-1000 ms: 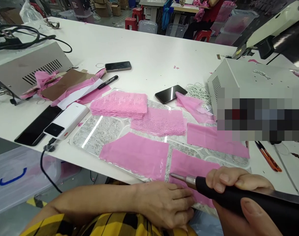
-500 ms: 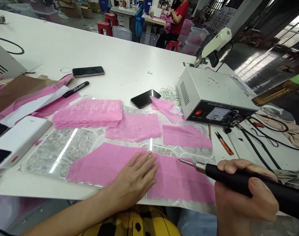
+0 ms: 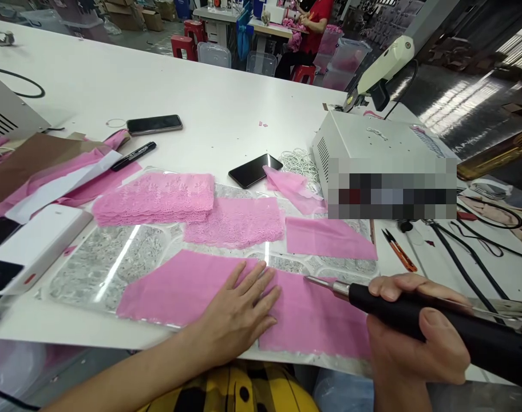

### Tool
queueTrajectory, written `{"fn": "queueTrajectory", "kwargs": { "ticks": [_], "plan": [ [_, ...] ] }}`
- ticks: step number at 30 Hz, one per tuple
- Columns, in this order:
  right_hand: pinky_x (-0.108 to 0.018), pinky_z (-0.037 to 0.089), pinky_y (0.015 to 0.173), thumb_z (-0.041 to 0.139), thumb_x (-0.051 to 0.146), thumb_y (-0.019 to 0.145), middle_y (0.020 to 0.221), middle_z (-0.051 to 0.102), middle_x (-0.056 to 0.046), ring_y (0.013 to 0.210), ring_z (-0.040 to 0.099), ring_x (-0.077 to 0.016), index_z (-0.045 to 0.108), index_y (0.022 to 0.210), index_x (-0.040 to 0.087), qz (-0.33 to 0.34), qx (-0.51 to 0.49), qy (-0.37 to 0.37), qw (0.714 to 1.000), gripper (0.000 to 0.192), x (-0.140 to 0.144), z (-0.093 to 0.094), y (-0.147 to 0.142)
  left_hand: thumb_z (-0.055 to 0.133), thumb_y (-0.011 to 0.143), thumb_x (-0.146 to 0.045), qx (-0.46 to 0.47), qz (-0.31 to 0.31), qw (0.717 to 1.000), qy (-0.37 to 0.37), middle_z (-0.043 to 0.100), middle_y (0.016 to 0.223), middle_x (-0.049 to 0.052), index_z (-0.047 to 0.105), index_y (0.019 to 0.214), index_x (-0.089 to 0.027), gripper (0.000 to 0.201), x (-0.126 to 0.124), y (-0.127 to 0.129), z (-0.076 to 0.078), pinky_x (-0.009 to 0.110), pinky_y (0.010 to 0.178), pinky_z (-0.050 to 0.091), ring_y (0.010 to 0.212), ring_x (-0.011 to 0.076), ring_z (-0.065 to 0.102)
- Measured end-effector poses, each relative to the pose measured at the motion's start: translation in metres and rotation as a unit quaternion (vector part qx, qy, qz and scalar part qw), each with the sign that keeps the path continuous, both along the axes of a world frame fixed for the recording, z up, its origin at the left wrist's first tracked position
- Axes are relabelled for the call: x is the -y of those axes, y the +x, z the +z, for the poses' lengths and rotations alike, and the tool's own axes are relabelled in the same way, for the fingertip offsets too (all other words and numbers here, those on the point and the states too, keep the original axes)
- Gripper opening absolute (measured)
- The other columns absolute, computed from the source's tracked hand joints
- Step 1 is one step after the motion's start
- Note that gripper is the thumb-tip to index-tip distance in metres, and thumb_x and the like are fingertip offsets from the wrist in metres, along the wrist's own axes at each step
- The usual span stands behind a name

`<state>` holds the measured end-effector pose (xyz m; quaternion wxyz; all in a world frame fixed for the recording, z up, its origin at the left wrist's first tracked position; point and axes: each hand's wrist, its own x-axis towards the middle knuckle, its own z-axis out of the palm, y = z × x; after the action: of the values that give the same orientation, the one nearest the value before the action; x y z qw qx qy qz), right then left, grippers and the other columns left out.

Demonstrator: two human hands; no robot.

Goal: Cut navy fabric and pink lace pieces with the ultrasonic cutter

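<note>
Tool (image 3: 404,313), right hand (image 3: 432,343) wrapped snugly round its handle
Pointy tip is over the right pink cloth (image 3: 319,320), can't tell if touching. Left hand (image 3: 239,312) lies flat, a bit spread, gripping nothing, across that and the left pink cloth (image 3: 175,286). Both cloths sit on a patterned mat (image 3: 110,260), lace stack (image 3: 158,197) behind.

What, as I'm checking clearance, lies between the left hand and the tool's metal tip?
In the head view, only pink fabric shows between the left hand and the tool's metal tip.

red stools (image 3: 184,43) stand on grey floor (image 3: 158,41)
</note>
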<state>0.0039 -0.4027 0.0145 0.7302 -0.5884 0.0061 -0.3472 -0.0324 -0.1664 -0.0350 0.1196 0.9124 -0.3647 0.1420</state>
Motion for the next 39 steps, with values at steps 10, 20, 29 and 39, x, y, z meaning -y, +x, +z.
{"fn": "queueTrajectory", "kwargs": {
  "ticks": [10,20,29,39],
  "plan": [
    [-0.032,0.046,0.048,0.056,0.024,0.061,0.069,0.059,0.001,0.05,0.05,-0.0136,0.058,0.075,0.019,0.041,0.014,-0.017,0.999,0.015,-0.007,-0.006,0.0,0.047,0.098,-0.038,-0.008,0.0,1.0,-0.01,0.052,0.141,0.012,0.054,0.131,-0.016,0.04,0.001,0.0,0.001,0.051,0.113,0.033,0.136,0.029,0.044],
    [-0.031,0.044,0.046,0.054,0.024,0.058,0.066,0.055,0.002,0.048,0.047,-0.0128,0.055,0.071,0.02,0.0,0.008,-0.001,1.0,0.014,0.001,0.003,0.003,0.046,0.098,-0.035,-0.011,-0.01,1.0,-0.013,0.054,0.14,0.012,0.055,0.131,-0.017,0.038,-0.002,0.003,0.002,0.053,0.111,0.037,0.135,0.0316,0.044],
    [-0.03,0.043,0.044,0.054,0.024,0.056,0.064,0.056,0.002,0.047,0.047,-0.0125,0.056,0.069,0.021,-0.037,0.005,-0.018,0.999,0.013,0.019,0.004,-0.005,0.047,0.098,-0.033,-0.007,-0.007,1.0,-0.018,0.053,0.141,0.011,0.055,0.131,-0.018,0.037,-0.002,0.003,0.0,0.054,0.112,0.035,0.136,0.0309,0.043],
    [-0.032,0.047,0.049,0.057,0.022,0.062,0.069,0.059,0.001,0.051,0.051,-0.0137,0.057,0.074,0.02,0.003,0.029,-0.033,0.999,0.012,0.017,-0.004,-0.001,0.045,0.099,-0.033,0.002,-0.006,1.0,-0.018,0.055,0.139,0.009,0.058,0.129,-0.018,0.036,-0.001,0.004,0.001,0.053,0.115,0.029,0.136,0.0301,0.042]
  ]
}}
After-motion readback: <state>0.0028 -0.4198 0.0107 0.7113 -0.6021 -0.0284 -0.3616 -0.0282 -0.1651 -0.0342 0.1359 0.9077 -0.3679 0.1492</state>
